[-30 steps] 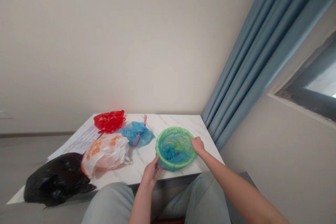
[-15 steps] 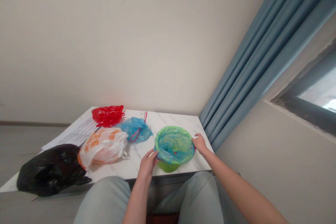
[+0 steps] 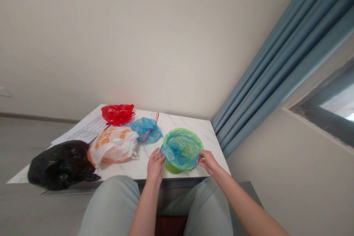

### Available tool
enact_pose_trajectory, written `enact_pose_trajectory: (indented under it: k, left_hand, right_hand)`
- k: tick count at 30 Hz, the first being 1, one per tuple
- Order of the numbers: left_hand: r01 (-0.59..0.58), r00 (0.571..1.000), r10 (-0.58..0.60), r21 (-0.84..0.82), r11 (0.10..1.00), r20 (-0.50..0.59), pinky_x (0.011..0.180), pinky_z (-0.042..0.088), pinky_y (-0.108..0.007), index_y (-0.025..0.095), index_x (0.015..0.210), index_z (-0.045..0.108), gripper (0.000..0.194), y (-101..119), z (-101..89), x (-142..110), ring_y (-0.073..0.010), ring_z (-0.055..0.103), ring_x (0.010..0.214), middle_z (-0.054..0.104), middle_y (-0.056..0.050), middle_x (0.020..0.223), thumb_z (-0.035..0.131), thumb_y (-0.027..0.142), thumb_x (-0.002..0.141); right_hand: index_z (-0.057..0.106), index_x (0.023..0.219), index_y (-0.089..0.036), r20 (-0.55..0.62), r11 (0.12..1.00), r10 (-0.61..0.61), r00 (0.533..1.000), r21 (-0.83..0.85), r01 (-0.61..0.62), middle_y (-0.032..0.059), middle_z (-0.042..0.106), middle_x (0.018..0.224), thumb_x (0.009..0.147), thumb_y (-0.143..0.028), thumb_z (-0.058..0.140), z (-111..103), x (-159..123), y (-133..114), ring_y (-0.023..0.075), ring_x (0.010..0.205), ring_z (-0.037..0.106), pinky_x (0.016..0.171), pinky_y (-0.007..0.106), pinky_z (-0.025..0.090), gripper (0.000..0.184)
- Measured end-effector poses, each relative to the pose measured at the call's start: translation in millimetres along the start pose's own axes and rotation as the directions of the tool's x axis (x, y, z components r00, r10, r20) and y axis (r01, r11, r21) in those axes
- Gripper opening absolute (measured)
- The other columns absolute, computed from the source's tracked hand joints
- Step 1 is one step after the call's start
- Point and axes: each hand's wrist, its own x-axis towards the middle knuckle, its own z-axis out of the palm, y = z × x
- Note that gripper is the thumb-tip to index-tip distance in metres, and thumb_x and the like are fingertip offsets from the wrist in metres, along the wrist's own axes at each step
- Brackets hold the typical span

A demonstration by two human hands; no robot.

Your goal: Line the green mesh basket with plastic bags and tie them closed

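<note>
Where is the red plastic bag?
In the head view, the red plastic bag lies on the white marble table's far edge, left of the blue plastic bag.

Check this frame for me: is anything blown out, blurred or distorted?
In the head view, the window is blown out at the right edge; the whole scene is tilted, with wide-angle stretch along the curtain; light on the table is soft, with faint shadows; the blue bag, left hand and right hand look slightly soft, not badly blurred.
</note>
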Motion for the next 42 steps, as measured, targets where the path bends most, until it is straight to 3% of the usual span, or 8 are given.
enact_pose_trajectory:
  k: [7,11,13,16,20,24,33,42]
  left_hand:
    - [0.0,0.996,0.0,0.004,1.0,-0.094,0.079,0.05,-0.024,0.02,0.106,0.056,0.047,-6.8,-0.9,-1.5,-0.0108,0.066,0.082,0.066,-0.006,0.101,0.064,-0.004,0.067]
    - [0.085,0.988,-0.082,0.019,0.996,-0.129,0.081,0.051,-0.027,0.017,0.107,0.056,0.036,-0.3,0.1,-2.8,-0.0111,0.065,0.079,0.067,-0.006,0.093,0.065,0.001,0.076]
    - [0.129,0.984,-0.122,0.048,0.99,-0.134,0.082,0.051,-0.028,0.016,0.108,0.057,0.033,3.6,0.2,-3.6,-0.0112,0.065,0.077,0.068,-0.007,0.091,0.066,0.004,0.078]
    - [0.163,0.98,-0.152,0.08,0.983,-0.128,0.083,0.052,-0.029,0.014,0.107,0.057,0.031,8.0,0.7,-4.3,-0.0116,0.065,0.077,0.069,-0.007,0.09,0.067,0.005,0.08]
    - [0.131,0.983,-0.12,0.07,0.989,-0.14,0.085,0.052,-0.027,0.014,0.105,0.058,0.029,11.5,2.7,-4.1,-0.0104,0.066,0.077,0.068,-0.007,0.088,0.065,0.0,0.08]
    - [0.109,0.98,-0.099,0.052,0.993,-0.173,0.088,0.051,-0.024,0.018,0.105,0.058,0.032,16.9,2.7,-4.7,-0.0085,0.066,0.08,0.068,-0.004,0.089,0.062,0.0,0.08]
    - [0.581,0.812,-0.57,0.259,0.772,-0.123,0.063,0.053,-0.029,0.014,0.08,0.063,0.008,24.9,-9.0,-10.5,-0.0178,0.068,0.068,0.071,-0.01,0.081,0.058,0.018,0.083]
    - [0.461,0.83,-0.549,0.432,0.775,0.098,0.078,0.049,-0.027,0.015,0.08,0.068,0.022,14.9,-27.3,-9.4,-0.02,0.071,0.087,0.075,-0.012,0.094,0.082,0.027,0.068]
  right_hand:
    - [0.058,0.08,-0.02,0.038,0.995,0.041,0.998,0.094,-0.044,-0.0014,0.066,0.072,0.062,-0.022,0.065,11.5,-35.1,15.4,0.0125,0.067,0.062,0.068,0.024,0.048,0.019]
    - [0.061,0.088,-0.021,-0.075,0.996,0.021,0.997,-0.079,-0.027,0.0026,0.072,0.089,0.065,-0.029,0.064,3.9,-41.5,17.5,0.0197,0.086,0.066,0.073,0.028,0.046,0.025]
    - [0.062,0.084,-0.02,-0.187,0.977,-0.098,0.977,-0.207,0.058,0.0048,0.072,0.088,0.066,-0.03,0.062,-5.9,-35.4,16.5,0.0222,0.088,0.066,0.074,0.03,0.046,0.02]
    - [0.06,0.076,-0.02,-0.365,0.904,-0.36,0.859,-0.362,0.226,0.0057,0.07,0.085,0.068,-0.03,0.06,-23.5,-15.4,13.9,0.0222,0.084,0.063,0.077,0.032,0.045,0.013]
    - [0.058,0.08,-0.021,-0.445,0.961,-0.241,0.862,-0.231,0.15,0.0043,0.068,0.093,0.076,-0.027,0.053,-40.1,20.5,7.4,0.0176,0.082,0.062,0.075,0.028,0.046,0.009]
    - [0.054,0.083,-0.022,-0.391,0.992,-0.025,0.92,-0.123,-0.025,0.0044,0.066,0.083,0.08,-0.022,0.048,-47.7,59.7,-6.5,0.0158,0.074,0.062,0.065,0.026,0.047,0.006]
    - [0.059,0.083,-0.017,-0.097,0.957,0.222,0.97,-0.171,-0.236,0.0027,0.063,0.075,0.082,-0.013,0.053,-29.6,130.9,-36.1,0.0124,0.062,0.059,0.066,0.024,0.048,0.007]
    - [0.064,0.084,-0.015,0.119,0.943,0.273,0.955,-0.228,-0.242,0.0089,0.071,0.074,0.092,-0.035,0.045,-2.8,136.4,-36.5,0.0228,0.072,0.068,0.079,0.039,0.054,0.028]
